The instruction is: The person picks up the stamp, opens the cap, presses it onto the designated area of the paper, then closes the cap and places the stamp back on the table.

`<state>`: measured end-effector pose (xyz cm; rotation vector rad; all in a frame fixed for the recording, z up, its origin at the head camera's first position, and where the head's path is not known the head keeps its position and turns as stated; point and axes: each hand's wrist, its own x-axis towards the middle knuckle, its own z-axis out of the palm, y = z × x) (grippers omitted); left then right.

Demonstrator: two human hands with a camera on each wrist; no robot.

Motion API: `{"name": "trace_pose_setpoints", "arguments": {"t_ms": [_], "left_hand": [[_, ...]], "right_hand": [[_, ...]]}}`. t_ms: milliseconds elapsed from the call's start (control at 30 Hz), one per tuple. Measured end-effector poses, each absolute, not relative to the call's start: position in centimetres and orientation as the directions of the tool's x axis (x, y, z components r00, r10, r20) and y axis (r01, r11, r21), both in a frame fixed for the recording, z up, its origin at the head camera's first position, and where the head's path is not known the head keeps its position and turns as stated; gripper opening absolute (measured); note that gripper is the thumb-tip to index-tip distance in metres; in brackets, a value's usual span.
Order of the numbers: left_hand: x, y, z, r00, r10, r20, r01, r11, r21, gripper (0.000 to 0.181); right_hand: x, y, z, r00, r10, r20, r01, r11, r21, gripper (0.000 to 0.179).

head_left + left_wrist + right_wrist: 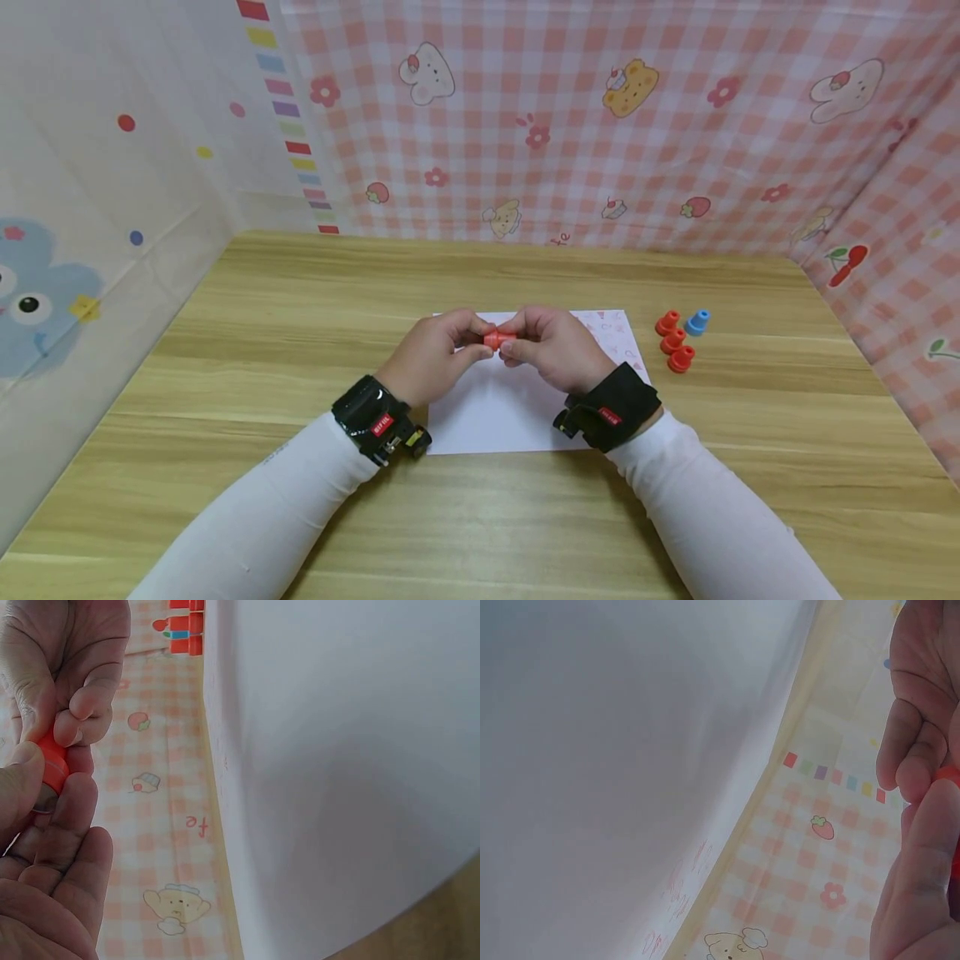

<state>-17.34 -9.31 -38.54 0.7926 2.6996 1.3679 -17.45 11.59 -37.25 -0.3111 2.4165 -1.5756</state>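
Note:
Over the white paper [495, 417], both hands hold one small red stamp [494, 340] from opposite sides. My left hand [431, 354] pinches one end between thumb and fingers. My right hand [558, 346] grips the other end the same way. In the left wrist view the red stamp [54, 761] shows a darker, shiny end beside the left fingers. Only a sliver of red stamp [951, 774] appears at the right edge of the right wrist view, the rest hidden behind fingers. Small reddish marks [602, 316] run along the paper's upper right part.
Right of the paper, three red stamps [672, 340] stand in a slanting row on the wooden table [750, 500]. A blue stamp [697, 322] stands beside the farthest one. Patterned cloth [480, 142] hangs along the back and both sides of the table.

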Motion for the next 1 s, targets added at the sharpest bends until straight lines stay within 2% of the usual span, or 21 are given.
{"name": "trace_pose_setpoints", "arguments": {"t_ms": [533, 1000], "left_hand": [[-17.31, -9.16, -38.81, -0.872, 0.431, 0.231, 0.433, 0.46, 0.776, 0.012], [-17.52, -9.47, -38.78, -0.879, 0.435, 0.197, 0.385, 0.402, 0.831, 0.015]], "right_hand": [[-17.31, 11.58, -37.5, -0.951, -0.303, -0.059, -0.065, 0.383, -0.922, 0.013], [-17.05, 11.35, -37.1, -0.962, -0.266, -0.069, -0.045, 0.399, -0.916, 0.012]]}}
